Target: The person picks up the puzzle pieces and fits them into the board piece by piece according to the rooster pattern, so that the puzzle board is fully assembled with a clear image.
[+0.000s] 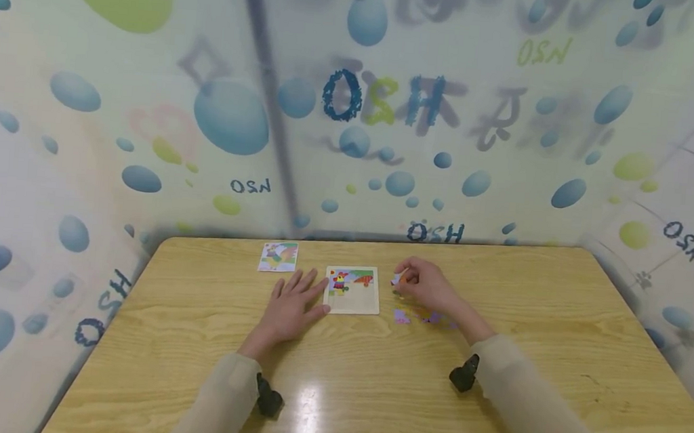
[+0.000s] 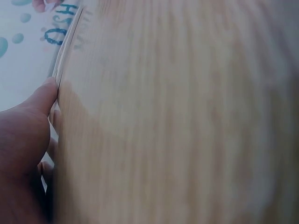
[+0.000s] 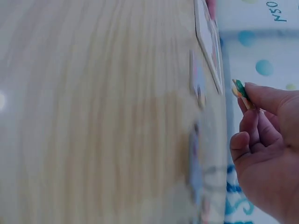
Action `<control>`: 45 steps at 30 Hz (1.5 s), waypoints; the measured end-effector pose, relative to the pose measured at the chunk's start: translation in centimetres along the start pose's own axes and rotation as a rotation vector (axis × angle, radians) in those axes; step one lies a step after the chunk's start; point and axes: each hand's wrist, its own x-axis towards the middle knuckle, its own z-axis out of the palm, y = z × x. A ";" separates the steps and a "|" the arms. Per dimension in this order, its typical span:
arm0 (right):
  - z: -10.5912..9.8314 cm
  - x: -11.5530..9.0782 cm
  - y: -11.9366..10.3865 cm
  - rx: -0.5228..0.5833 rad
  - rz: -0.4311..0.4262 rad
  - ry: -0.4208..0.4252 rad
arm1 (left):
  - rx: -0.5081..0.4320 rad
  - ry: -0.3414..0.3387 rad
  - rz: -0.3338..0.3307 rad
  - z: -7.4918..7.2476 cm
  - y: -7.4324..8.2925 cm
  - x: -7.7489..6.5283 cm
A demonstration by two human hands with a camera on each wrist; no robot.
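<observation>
A square puzzle board (image 1: 352, 305) lies on the table, its upper part filled with coloured pieces and its lower part bare. My left hand (image 1: 292, 307) lies with straight, spread fingers at the board's left edge, the thumb touching its lower left corner. To the right of the board, my right hand (image 1: 430, 287) pinches a small puzzle piece (image 3: 240, 88) between thumb and index finger, above the table. The piece shows green and orange in the right wrist view. Loose purple puzzle pieces (image 1: 401, 317) lie on the table just below that hand.
A square picture card (image 1: 278, 257) with a similar printed figure lies at the back left, beyond the left hand. The wooden table (image 1: 335, 372) runs back to a patterned fabric wall (image 1: 350, 176) with blue and green spots.
</observation>
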 end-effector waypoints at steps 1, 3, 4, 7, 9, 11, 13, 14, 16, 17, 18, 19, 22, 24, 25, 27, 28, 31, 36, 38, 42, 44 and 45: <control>0.5 0.1 -0.2 0.013 -0.003 0.005 | 0.003 0.005 0.001 0.0 0.0 0.0; 1.5 0.4 -0.7 0.042 -0.006 0.017 | -0.001 0.007 0.001 -0.2 0.0 -0.1; 1.9 0.6 -0.9 0.060 -0.004 0.017 | 0.001 0.006 -0.003 -0.3 0.1 -0.1; 3.3 1.1 -1.5 0.101 0.002 0.032 | 0.000 -0.001 0.000 -0.5 0.1 -0.1; 4.2 1.5 -1.7 0.116 0.010 0.053 | 0.003 -0.010 -0.001 -0.6 0.2 0.0; 4.9 1.9 -1.9 0.120 0.022 0.080 | 0.001 -0.013 -0.002 -0.6 0.2 0.0; 5.5 2.0 -2.2 0.127 0.045 0.103 | -0.001 -0.014 -0.004 -0.5 0.2 0.0; 5.8 2.1 -2.3 0.136 0.055 0.111 | -0.002 -0.013 -0.004 -0.4 0.3 0.0; 6.2 2.1 -2.6 0.155 0.073 0.121 | -0.003 -0.006 0.000 -0.4 0.4 0.0; 6.4 2.1 -2.8 0.165 0.082 0.121 | -0.002 0.000 0.003 -0.3 0.4 -0.1; 6.6 2.1 -2.9 0.170 0.087 0.121 | -0.002 0.005 0.007 -0.3 0.4 -0.1; 6.7 2.2 -3.0 0.174 0.091 0.120 | -0.003 0.013 0.012 -0.4 0.5 -0.1; 7.0 2.5 -3.1 0.155 0.096 0.120 | -0.008 0.028 0.020 -0.4 0.6 -0.1; 7.1 2.8 -3.1 0.136 0.091 0.121 | -0.007 0.026 0.016 -0.5 0.6 -0.1; 7.2 2.9 -3.1 0.131 0.091 0.119 | -0.007 0.022 0.011 -0.5 0.6 0.0; 7.2 3.2 -3.1 0.123 0.092 0.111 | 0.000 0.014 0.003 -0.5 0.6 0.0; 7.3 3.3 -3.1 0.121 0.094 0.103 | -0.001 0.010 -0.001 -0.5 0.6 0.0; 7.4 3.4 -3.0 0.111 0.107 0.085 | -0.011 0.013 0.000 -0.6 0.8 0.0; 7.4 3.4 -3.0 0.083 0.105 0.068 | -0.008 0.013 0.002 -0.3 0.5 0.1; 7.5 3.4 -3.0 0.062 0.099 0.062 | -0.004 0.016 0.002 -0.1 0.3 0.1; 7.5 3.6 -3.0 0.018 0.095 0.047 | -0.014 0.023 0.005 -0.1 0.2 0.0; 7.5 3.7 -3.0 -0.004 0.091 0.044 | -0.014 0.018 0.001 -0.1 0.2 0.0; 7.5 3.8 -3.0 -0.014 0.091 0.041 | -0.015 0.018 0.001 -0.2 0.3 0.0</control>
